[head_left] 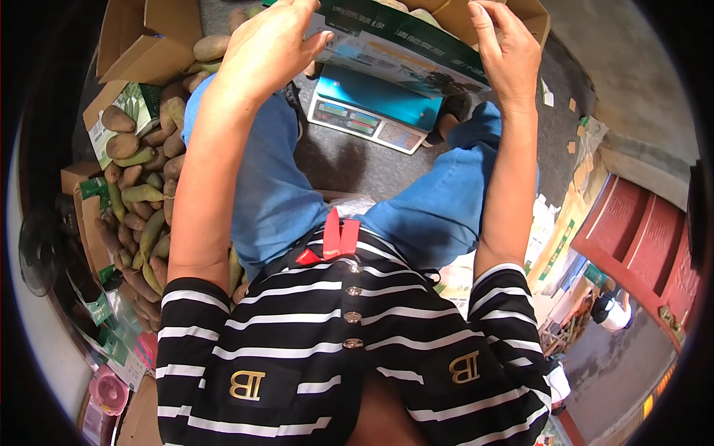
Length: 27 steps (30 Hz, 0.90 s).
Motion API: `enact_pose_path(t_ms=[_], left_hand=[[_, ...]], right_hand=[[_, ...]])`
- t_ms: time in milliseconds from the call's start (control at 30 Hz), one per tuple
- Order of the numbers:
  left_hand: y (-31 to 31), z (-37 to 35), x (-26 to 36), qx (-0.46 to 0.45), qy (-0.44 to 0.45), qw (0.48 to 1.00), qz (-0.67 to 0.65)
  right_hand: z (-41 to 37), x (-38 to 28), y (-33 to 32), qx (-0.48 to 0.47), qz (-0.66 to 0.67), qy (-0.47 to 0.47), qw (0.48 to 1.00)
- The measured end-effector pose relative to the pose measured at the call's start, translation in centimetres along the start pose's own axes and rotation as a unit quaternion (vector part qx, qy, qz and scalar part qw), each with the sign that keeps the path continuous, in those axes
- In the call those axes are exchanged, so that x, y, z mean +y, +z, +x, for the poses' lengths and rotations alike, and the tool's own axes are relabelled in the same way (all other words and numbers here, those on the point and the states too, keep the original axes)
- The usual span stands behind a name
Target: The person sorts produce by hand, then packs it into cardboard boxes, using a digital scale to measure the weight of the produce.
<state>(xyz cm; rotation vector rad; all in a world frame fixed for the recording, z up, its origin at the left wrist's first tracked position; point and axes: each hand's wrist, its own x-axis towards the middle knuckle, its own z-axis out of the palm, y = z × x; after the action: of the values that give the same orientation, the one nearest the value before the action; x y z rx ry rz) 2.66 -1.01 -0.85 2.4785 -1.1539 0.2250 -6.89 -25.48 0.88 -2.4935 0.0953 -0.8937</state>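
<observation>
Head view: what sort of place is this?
Probably a produce packing spot, perhaps a small shop or storeroom. A scale with digital readouts, a large heap of brown and green produce, and a printed green carton point to that.

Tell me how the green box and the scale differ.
Colour: the green box is dark green with pale print; the scale has a blue top and white body.
Face: the box carries printed lettering, while the scale has a display panel.
Handling: the left hand and right hand are at the box; neither is at the scale.
Shared: both look roughly rectangular. Whether the box rests on the scale, I can't tell.
</observation>
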Motion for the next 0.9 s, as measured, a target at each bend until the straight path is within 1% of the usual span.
enact_pose_path(t_ms=[67,133,167,200,233,267,300,333,367,467,533,600,767,900], left_hand=[[0.0,0.2,0.0,0.007,0.013,1.0,-0.006],[0.4,0.2,0.1,0.078,0.076,0.994,-0.023],[0.4,0.1,-0.1,0.112,0.1,0.988,-0.022],[0.4,0.1,0.0,0.085,0.054,0.995,-0.018],[0.4,0.1,0.2,0.036,-0.004,0.999,0.003],[0.3,0.0,0.4,0.084,0.0,0.996,0.006],[1.0,0.0,0.1,0.095,-0.002,0.995,-0.03],[0.0,0.5,0.4,-0.055,-0.043,0.997,0.028],[0.4,0.4,0.7,-0.02,-0.054,0.998,0.004],[1.5,0.9,1.4,-0.017,-0.06,0.998,-0.028],[1.4,1.1,2.5,-0.037,-0.065,0.997,-0.036],[1.6,1.2,3.3,-0.023,-0.064,0.996,-0.049],[1.7,1.9,5.0,-0.107,-0.054,0.989,-0.083],[1.0,1.9,5.4,-0.139,-0.035,0.986,-0.085]], right_hand=[[0.1,-0.4,-0.2,-0.014,-0.007,0.003,1.0],[-0.3,0.5,0.4,-0.024,-0.061,0.008,0.998],[-0.3,1.7,0.5,-0.023,-0.077,-0.004,0.997],[-0.3,0.9,0.4,-0.04,-0.056,0.03,0.997],[-0.2,0.5,0.5,-0.033,-0.037,0.034,0.998],[-0.2,0.0,0.6,-0.044,-0.041,0.038,0.997],[-0.2,-0.3,0.7,-0.053,-0.043,0.044,0.997],[-0.2,-0.7,0.9,-0.059,-0.052,0.04,0.996],[-0.2,-1.3,1.0,-0.066,-0.065,0.033,0.995],[-0.3,-1.9,1.4,-0.123,-0.079,0.016,0.989],[-0.4,-2.1,1.9,-0.139,-0.082,0.01,0.987],[-0.4,-2.1,2.1,-0.148,-0.086,0.011,0.985],[-0.4,-1.9,2.4,-0.154,-0.096,0.012,0.983],[-0.4,-1.4,2.3,-0.156,-0.103,0.017,0.982]])
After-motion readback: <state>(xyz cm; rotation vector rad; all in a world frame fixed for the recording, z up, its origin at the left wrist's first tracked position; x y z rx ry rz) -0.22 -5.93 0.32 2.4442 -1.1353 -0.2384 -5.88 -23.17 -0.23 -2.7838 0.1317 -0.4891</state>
